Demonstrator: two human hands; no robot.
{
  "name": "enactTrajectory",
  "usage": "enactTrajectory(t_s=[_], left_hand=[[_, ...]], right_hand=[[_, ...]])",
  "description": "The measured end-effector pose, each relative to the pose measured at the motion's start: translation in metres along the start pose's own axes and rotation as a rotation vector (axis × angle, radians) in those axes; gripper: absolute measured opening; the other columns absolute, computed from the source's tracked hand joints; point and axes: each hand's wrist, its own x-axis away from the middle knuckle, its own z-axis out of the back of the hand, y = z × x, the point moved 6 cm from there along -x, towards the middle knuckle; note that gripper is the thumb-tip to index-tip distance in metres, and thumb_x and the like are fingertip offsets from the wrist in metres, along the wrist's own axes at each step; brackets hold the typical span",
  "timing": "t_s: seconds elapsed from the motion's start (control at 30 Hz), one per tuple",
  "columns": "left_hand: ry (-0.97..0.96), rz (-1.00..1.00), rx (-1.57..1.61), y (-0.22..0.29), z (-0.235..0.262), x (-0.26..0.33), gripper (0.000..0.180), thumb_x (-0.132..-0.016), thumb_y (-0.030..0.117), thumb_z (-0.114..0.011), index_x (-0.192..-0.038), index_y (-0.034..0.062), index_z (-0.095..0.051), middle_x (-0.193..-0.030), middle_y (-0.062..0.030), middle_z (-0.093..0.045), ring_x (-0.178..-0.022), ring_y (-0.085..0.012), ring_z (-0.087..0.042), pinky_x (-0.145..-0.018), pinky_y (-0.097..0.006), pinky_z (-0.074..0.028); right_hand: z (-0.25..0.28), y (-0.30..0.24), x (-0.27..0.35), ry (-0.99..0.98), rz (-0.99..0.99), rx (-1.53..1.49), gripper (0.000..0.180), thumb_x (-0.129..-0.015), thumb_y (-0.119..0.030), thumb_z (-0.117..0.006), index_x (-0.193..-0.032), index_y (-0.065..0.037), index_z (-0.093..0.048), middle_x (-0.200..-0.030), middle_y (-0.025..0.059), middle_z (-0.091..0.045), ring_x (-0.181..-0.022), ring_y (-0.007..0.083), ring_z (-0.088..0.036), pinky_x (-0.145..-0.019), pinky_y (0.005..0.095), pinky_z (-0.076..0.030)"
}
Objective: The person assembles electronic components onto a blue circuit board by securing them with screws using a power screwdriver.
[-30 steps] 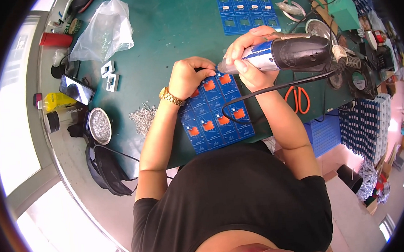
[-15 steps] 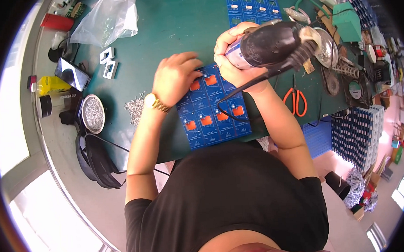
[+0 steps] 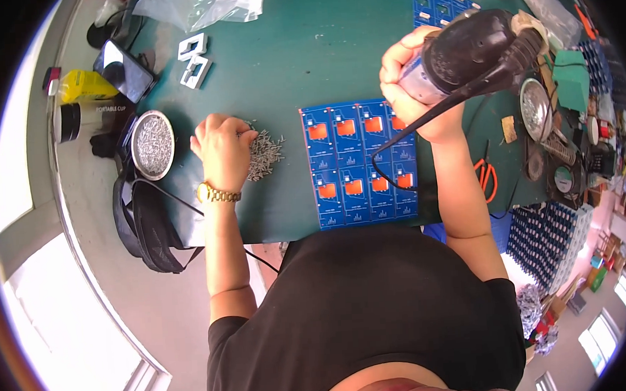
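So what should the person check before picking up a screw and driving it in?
1. Left hand on the loose screw pile: ok, fingers touch it.
2. A screw pinched in the fingers: cannot tell.
3. Right hand has a firm grip on the electric screwdriver: ok.
4. Driver tip on the blue circuit panel: not ok, it is lifted off.
5. Panel lying flat on the green mat: ok.
6. Black cord clear of the panel: not ok, it crosses over it.

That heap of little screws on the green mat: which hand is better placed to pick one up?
The left hand, probably. Its fingertips rest at the edge of the loose screws, while the right hand is wrapped around the black electric screwdriver, raised above the blue circuit board panel.
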Motion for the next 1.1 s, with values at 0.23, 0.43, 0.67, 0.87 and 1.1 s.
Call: enactTrajectory(t_s=[0.23,0.43,0.67,0.87,1.1], left_hand=[[0.025,-0.022,0.098,0.005,0.006,-0.002,0.013,-0.077,0.017,-0.071,-0.082,0.0094,-0.062,-0.087,-0.0029,-0.062,-0.096,-0.0279,-0.056,-0.087,-0.047,-0.04],[0.081,-0.025,0.364,-0.009,0.008,-0.001,0.009,-0.075,0.007,-0.07,-0.077,0.0047,-0.061,-0.082,-0.0081,-0.063,-0.078,-0.0293,-0.06,-0.067,-0.038,-0.048],[0.05,-0.267,0.146,0.005,0.008,0.004,0.006,-0.075,0.009,-0.068,-0.078,0.0076,-0.063,-0.08,-0.0095,-0.059,-0.079,-0.0327,-0.054,-0.07,-0.042,-0.045],[0.069,-0.145,0.237,0.003,0.0,0.003,0.011,-0.076,0.012,-0.07,-0.079,0.0072,-0.061,-0.088,-0.0082,-0.059,-0.085,-0.0314,-0.054,-0.073,-0.042,-0.043],[-0.021,-0.116,0.133,0.022,-0.009,0.0,0.012,-0.078,0.013,-0.069,-0.084,0.0072,-0.06,-0.097,-0.008,-0.057,-0.095,-0.0303,-0.052,-0.079,-0.045,-0.041]], right_hand=[[0.007,-0.008,0.018,0.17,0.175,-0.046,0.056,-0.07,0.013,-0.061,-0.119,-0.004,-0.041,-0.081,0.0073,-0.057,-0.074,0.0132,-0.058,-0.066,0.0284,-0.05],[0.02,-0.023,0.034,0.263,0.226,-0.223,0.058,-0.069,0.012,-0.065,-0.118,-0.006,-0.039,-0.077,0.0098,-0.058,-0.066,0.0191,-0.06,-0.061,0.0322,-0.053],[0.026,-0.091,0.056,0.215,0.314,-0.198,0.067,-0.073,0.009,-0.066,-0.128,-0.016,-0.037,-0.079,0.0091,-0.057,-0.064,0.0242,-0.057,-0.059,0.042,-0.049],[0.047,-0.122,0.07,-0.16,0.446,-0.136,0.076,-0.069,-0.001,-0.066,-0.134,-0.02,-0.033,-0.083,0.0074,-0.058,-0.06,0.0192,-0.06,-0.049,0.0324,-0.048],[0.049,-0.126,0.081,-0.124,0.423,-0.116,0.069,-0.069,-0.001,-0.067,-0.13,-0.018,-0.037,-0.082,0.0086,-0.059,-0.059,0.02,-0.06,-0.049,0.0327,-0.048]])
